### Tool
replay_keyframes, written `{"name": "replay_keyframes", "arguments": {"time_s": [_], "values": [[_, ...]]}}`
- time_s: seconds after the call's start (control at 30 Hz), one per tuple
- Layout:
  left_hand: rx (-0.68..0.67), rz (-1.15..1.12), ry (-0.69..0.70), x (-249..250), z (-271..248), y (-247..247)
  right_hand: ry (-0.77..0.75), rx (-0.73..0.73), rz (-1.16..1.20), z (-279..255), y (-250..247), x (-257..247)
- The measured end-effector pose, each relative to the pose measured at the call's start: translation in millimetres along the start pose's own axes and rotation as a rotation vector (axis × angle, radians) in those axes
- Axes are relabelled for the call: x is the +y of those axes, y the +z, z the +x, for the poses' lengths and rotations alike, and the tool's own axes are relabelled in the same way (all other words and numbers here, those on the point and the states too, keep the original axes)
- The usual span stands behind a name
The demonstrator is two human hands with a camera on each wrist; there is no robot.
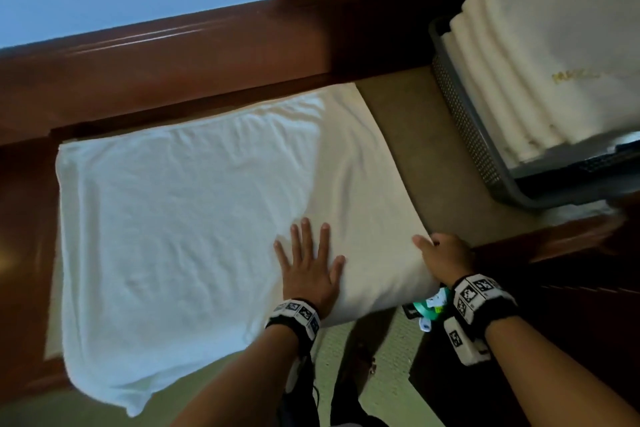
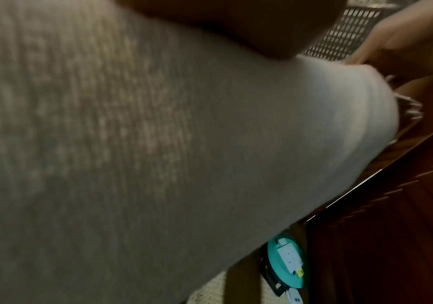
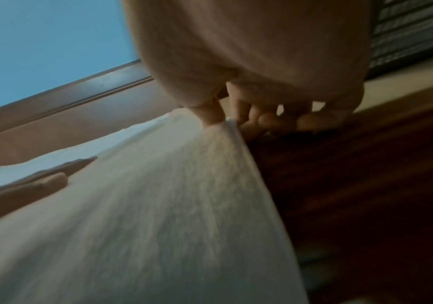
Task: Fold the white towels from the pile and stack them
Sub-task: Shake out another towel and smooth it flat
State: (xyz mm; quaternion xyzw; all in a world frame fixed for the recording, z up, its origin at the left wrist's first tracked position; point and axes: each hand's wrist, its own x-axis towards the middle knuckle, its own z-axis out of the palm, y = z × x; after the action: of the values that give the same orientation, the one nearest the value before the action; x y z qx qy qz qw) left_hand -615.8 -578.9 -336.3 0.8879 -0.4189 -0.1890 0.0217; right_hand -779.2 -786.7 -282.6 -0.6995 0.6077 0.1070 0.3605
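Observation:
A large white towel (image 1: 180, 218) lies spread on the bench top, its near-left part hanging over the front edge. My left hand (image 1: 308, 267) lies flat on it with fingers straight and spread, near the towel's right side. My right hand (image 1: 443, 258) grips the towel's right edge (image 3: 232, 131), thumb on top and fingers curled beneath. In the left wrist view the towel (image 2: 158, 164) fills the frame, blurred. A stack of folded white towels (image 1: 540, 55) sits in the grey basket (image 1: 485, 156) at the back right.
A dark wooden rail (image 1: 207, 55) runs behind the bench, with a blue wall above. A wooden armrest (image 1: 554, 246) borders the right side. A teal cable reel (image 2: 287, 265) lies on the floor below the towel's right corner. Beige bench surface (image 1: 422, 135) shows between towel and basket.

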Motion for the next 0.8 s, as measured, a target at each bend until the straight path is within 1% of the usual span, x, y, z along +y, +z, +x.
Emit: {"name": "replay_keyframes", "arguments": {"time_s": [0.07,0.13,0.17,0.2,0.27,0.3,0.37,0.43,0.5,0.53,0.6,0.63,0.67,0.7,0.73,0.77,0.8], "values": [[0.025,-0.007,0.003,2,0,-1,0.005,0.114,-0.007,-4,4,10],[0.044,-0.006,0.0,4,0,-2,-0.016,0.112,-0.013,-10,17,15],[0.047,-0.003,-0.004,5,0,-2,-0.051,0.121,0.017,-13,24,17],[0.049,-0.001,-0.008,4,0,-1,-0.102,0.162,0.087,-16,30,17],[0.057,0.012,-0.013,5,0,0,-0.21,0.299,0.293,-22,37,16],[0.062,0.015,-0.013,4,0,0,-0.241,0.357,0.376,-25,37,14],[0.065,0.011,-0.01,4,-1,1,-0.252,0.4,0.428,-25,39,18],[0.065,0.001,-0.01,4,-1,2,-0.213,0.409,0.385,-22,43,32],[0.076,-0.004,-0.011,4,-1,3,-0.183,0.467,0.272,-20,44,48],[0.083,-0.003,-0.012,4,-2,3,-0.164,0.512,0.21,-18,42,53],[0.092,0.003,-0.013,5,-2,3,-0.133,0.658,0.107,-14,38,51],[0.094,0.008,-0.014,5,-2,4,-0.17,0.732,0.071,-14,38,44],[0.098,0.012,-0.013,5,-1,5,-0.288,0.764,0.036,-14,42,34],[0.104,0.017,-0.012,4,-1,5,-0.484,0.722,-0.016,-17,50,23],[0.11,0.02,-0.01,4,0,5,-0.697,0.612,-0.103,-20,63,13],[0.117,0.021,-0.007,3,0,6,-0.865,0.478,-0.215,-24,76,7],[0.126,0.019,-0.004,3,0,6,-0.96,0.371,-0.331,-26,86,6]]}}
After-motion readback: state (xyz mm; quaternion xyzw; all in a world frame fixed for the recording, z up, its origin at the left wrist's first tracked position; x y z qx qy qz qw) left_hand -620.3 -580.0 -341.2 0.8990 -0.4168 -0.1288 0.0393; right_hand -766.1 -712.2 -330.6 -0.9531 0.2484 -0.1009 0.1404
